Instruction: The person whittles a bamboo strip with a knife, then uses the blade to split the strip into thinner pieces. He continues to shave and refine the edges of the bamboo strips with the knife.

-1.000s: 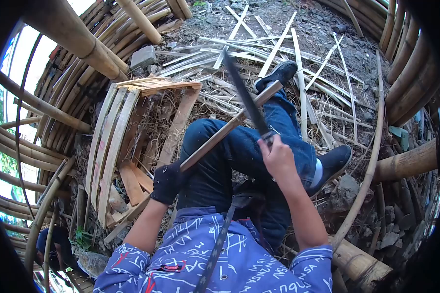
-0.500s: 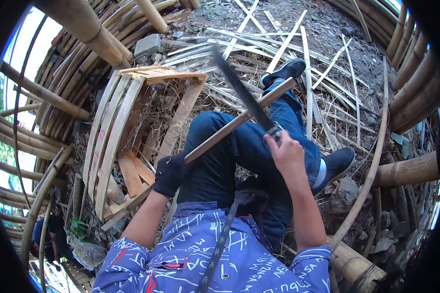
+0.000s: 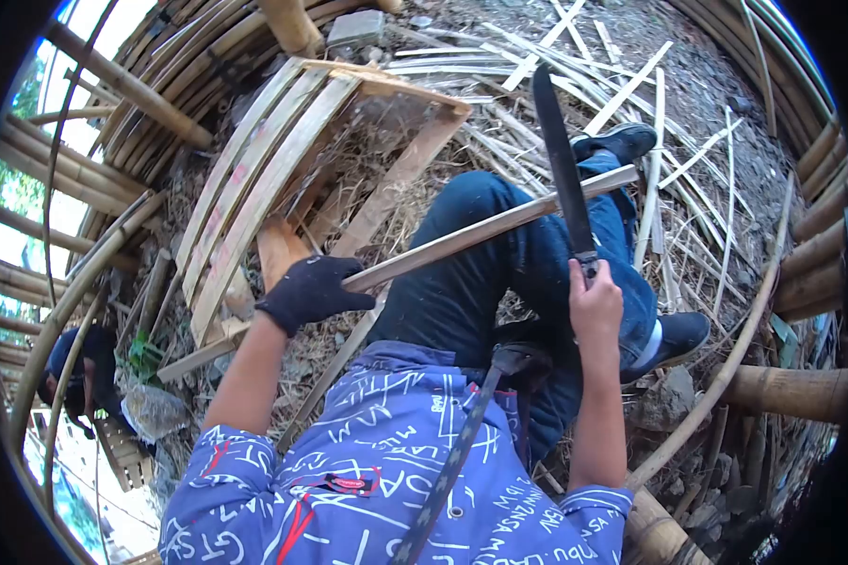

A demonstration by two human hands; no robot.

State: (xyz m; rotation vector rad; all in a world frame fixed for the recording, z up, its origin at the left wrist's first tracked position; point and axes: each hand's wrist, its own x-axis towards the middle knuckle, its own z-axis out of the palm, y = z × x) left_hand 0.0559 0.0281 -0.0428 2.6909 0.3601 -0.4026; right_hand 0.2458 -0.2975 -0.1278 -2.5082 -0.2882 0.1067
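My left hand, in a black glove, is closed round the near end of a long flat bamboo strip. The strip slants up to the right across my jeans-clad legs, its far end near my shoe. Bare fingers of my right hand wrap the handle of a machete. Its dark blade points up and away and overlaps the strip close to the strip's far end.
A slatted wooden crate lies tipped at my left. Split bamboo strips are strewn over the ground ahead. A grey brick lies beyond the crate. Bamboo poles surround me, and a person is bent over at far left.
The machete has swung from leaning left to nearly upright, its tip now farther right. The strip lies at a flatter angle. My view has shifted, so the surroundings appear farther right and higher.
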